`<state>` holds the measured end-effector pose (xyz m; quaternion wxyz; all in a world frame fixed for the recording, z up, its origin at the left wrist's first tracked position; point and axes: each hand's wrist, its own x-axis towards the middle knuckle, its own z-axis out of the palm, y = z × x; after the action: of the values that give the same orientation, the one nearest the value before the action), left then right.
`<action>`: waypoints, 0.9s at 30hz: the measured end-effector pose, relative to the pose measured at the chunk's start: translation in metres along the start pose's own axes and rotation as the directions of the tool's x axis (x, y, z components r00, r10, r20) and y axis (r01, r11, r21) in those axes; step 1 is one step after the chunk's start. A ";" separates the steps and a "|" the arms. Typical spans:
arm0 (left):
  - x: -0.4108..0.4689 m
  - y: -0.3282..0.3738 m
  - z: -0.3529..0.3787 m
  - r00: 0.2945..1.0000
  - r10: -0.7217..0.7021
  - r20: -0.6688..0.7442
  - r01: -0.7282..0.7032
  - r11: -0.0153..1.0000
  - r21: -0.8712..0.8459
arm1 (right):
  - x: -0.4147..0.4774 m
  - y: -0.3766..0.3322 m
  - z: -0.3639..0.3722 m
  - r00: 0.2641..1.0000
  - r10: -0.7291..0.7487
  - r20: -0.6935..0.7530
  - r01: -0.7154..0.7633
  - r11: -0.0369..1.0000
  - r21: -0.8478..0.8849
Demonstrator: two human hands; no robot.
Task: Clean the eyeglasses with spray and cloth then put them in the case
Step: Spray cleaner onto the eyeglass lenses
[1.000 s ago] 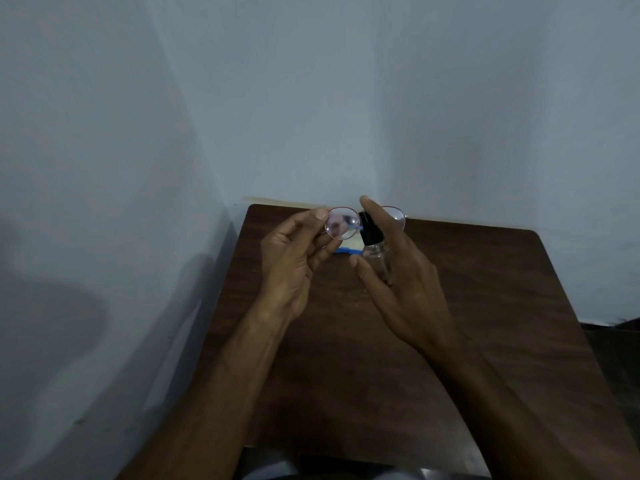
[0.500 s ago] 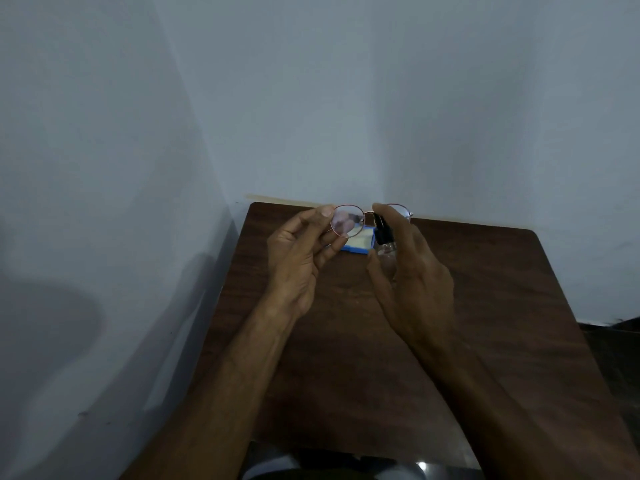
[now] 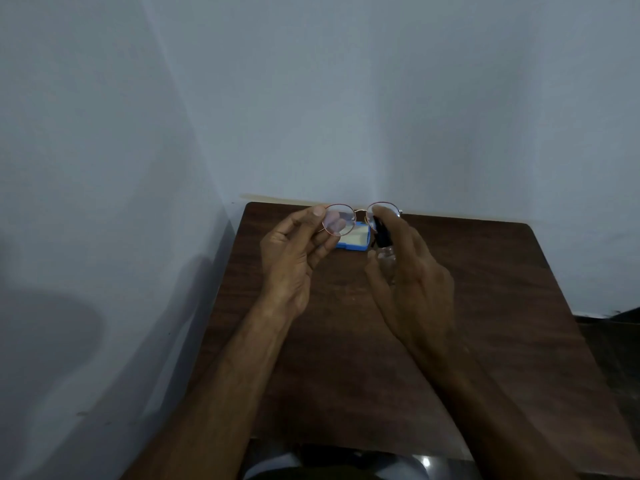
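A: Where are the glasses?

B: Held up over the far edge of the tabletop, lenses upright and facing the person. The left hand pinches the rim of one lens at its outer side, thumb on top, fingers curled behind (a hold that keeps skin off most of the glass, I'd say).

A: And the other hand?

B: The right hand is wrapped round a small bottle, clear body and black head, with a fingertip over the top. The head sits just beside the other lens, near enough that a spray should land on it and not on the wall.

A: So spraying is the step in hand?

B: That's my reading. Whether the pump is pressed down I can't tell. Wiping and putting away are not yet done.

A: And the case?

B: Blue, with a pale inside, lying on the tabletop just behind the hands, likely left open to receive the glasses. I can't make out a cloth.
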<state>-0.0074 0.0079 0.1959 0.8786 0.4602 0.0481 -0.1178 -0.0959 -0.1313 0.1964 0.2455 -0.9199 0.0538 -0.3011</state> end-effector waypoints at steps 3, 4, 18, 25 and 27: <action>0.000 0.002 -0.001 1.000 -0.003 -0.017 0.003 1.000 -0.003 | 0.002 0.011 -0.007 0.998 0.058 -0.038 -0.059 0.998 -0.029; -0.001 0.002 -0.002 1.000 -0.004 -0.021 0.004 1.000 -0.005 | 0.002 0.016 -0.009 0.997 0.059 -0.046 -0.061 0.997 -0.044; -0.003 0.000 -0.007 0.998 -0.010 -0.055 0.011 1.000 0.018 | 0.000 0.039 -0.006 0.997 0.023 -0.076 -0.021 0.999 0.023; 0.001 -0.001 -0.009 0.998 -0.026 -0.053 0.026 1.000 -0.003 | -0.009 0.045 0.002 0.998 0.043 -0.043 -0.042 0.999 0.011; 0.001 -0.001 -0.010 0.998 -0.030 -0.054 0.030 1.000 -0.002 | -0.008 0.045 0.003 0.999 0.031 -0.040 -0.031 0.999 0.008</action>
<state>-0.0059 0.0158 0.1889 0.8754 0.4620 0.0789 -0.1185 -0.0988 -0.1677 0.1678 0.2522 -0.9119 0.0720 -0.3157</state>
